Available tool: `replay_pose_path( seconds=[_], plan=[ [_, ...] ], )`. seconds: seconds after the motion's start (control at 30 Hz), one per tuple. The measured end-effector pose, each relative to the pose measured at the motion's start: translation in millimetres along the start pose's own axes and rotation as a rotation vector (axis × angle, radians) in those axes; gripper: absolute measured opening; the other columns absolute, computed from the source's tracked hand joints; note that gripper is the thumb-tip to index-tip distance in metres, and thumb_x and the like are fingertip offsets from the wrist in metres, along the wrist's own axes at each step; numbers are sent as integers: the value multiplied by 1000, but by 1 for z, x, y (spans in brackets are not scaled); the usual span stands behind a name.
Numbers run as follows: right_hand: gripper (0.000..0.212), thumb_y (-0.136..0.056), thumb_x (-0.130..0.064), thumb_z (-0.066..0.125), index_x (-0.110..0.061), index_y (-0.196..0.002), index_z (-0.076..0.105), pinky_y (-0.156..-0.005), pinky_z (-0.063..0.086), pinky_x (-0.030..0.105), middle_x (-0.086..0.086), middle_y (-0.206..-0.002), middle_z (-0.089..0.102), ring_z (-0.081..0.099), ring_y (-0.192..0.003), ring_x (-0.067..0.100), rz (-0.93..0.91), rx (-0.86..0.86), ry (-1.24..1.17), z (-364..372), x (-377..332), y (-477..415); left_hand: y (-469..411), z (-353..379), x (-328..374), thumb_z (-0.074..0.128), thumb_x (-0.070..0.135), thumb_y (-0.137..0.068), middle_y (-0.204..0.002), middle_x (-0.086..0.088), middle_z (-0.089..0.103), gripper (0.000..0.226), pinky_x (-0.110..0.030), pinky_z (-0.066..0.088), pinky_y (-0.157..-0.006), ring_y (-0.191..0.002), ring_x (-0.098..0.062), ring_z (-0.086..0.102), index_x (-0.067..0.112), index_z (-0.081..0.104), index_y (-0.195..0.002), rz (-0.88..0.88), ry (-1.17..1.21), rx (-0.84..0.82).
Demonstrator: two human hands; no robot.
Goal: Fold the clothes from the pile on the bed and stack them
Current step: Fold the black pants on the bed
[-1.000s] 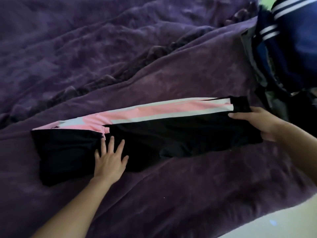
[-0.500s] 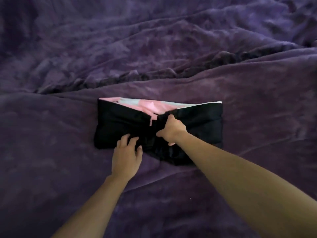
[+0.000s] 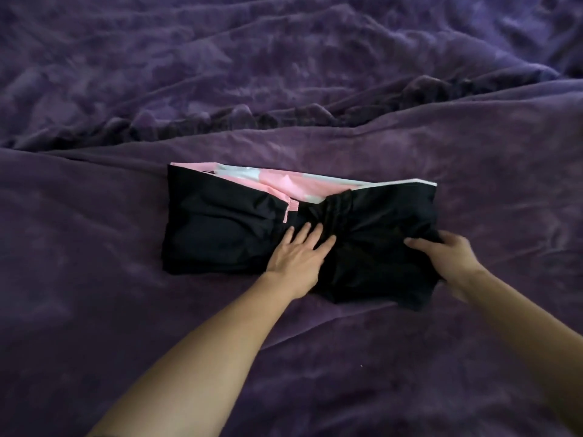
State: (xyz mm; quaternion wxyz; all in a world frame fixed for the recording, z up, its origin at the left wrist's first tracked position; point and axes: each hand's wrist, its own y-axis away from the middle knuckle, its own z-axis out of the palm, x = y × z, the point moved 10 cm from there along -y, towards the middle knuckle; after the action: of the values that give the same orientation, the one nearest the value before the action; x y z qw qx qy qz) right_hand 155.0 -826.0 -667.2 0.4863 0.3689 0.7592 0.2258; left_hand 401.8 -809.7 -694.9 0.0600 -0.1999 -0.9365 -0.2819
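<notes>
Black trousers (image 3: pixel 220 228) with a pink and white side stripe lie folded in half across the middle of the purple bed. The stripe shows along the far edge. My left hand (image 3: pixel 296 257) rests flat on the middle of the fold, fingers spread. My right hand (image 3: pixel 451 260) is at the right end of the bundle, its fingers curled on the black fabric's edge. The clothes pile is out of view.
A purple plush blanket (image 3: pixel 315 74) covers the whole bed, with a rumpled ridge (image 3: pixel 284 118) running across just beyond the trousers. Smoother blanket lies in front of and to both sides of the bundle.
The trousers went from stretched out long to folded in half. My right hand carried the leg end over to the left, then moved back to the right end. The view shifted off the pile.
</notes>
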Motion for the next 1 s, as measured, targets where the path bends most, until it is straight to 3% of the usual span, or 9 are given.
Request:
replay_pose_path(
  seconds=[0.07,0.17,0.27,0.4,0.6,0.67,0.77,0.87,1.0],
  plan=[
    [19,-78,-11,77,-14,-94,68,-63,56,29,9,-94,74,71,-76,20,-96,10,-26,-5,-23,22,8,-13,-1,38,24,-100,-161,-6,10,58,-42,7,-119,-148,-24,8,25,14,-153,57,73,13],
    [24,-75,-12,79,-18,-94,66,-55,55,22,-2,-84,75,72,-74,14,-269,-35,-52,16,-80,76,41,-60,-27,47,18,-96,-149,-9,39,47,-37,25,-114,-136,-27,35,16,43,-143,26,360,256],
    [32,-73,-13,82,-15,-95,59,-53,57,37,3,-83,73,71,-73,20,-390,-118,42,83,-133,124,99,-93,-96,57,6,-87,-114,-11,63,31,-43,49,-89,-102,-32,58,7,64,-118,-149,516,543],
    [40,-71,-28,82,-21,-92,48,-64,53,41,-3,-76,60,61,-73,24,-543,-141,337,211,-169,147,176,-74,-200,59,-2,-84,-102,-12,63,26,-45,52,-80,-93,-34,60,5,68,-107,-465,573,599],
    [46,-87,-8,66,-13,-129,49,-84,54,36,8,-107,61,62,-100,28,-273,-603,441,382,-112,141,228,-40,-262,56,2,-88,-111,-12,59,25,-45,50,-85,-101,-34,58,4,66,-110,-648,612,637],
    [33,-88,-1,54,-9,-120,59,-80,52,30,7,-100,66,64,-94,25,-490,-485,399,360,-129,143,225,-47,-256,54,5,-90,-117,-15,57,26,-47,48,-88,-105,-37,56,4,65,-113,-612,586,702],
    [32,-88,-14,51,-17,-118,63,-90,47,34,5,-117,63,58,-107,24,-1014,44,615,276,-161,154,197,-77,-213,52,16,-85,-135,-19,51,37,-49,43,-96,-120,-41,50,9,64,-119,-398,404,768],
    [51,-96,-35,52,-21,-143,41,-104,35,49,11,-153,32,25,-143,30,-951,179,969,239,-149,129,139,-95,-161,50,29,-90,-153,-17,33,45,-54,31,-109,-140,-38,31,19,55,-134,-146,200,670],
    [67,-95,-61,26,-30,-153,16,-116,17,52,10,-162,4,0,-149,28,-945,128,1214,262,-143,85,66,-71,-191,29,53,-96,-161,-13,2,60,-62,6,-114,-146,-39,0,32,19,-151,-222,28,406]
  ],
)
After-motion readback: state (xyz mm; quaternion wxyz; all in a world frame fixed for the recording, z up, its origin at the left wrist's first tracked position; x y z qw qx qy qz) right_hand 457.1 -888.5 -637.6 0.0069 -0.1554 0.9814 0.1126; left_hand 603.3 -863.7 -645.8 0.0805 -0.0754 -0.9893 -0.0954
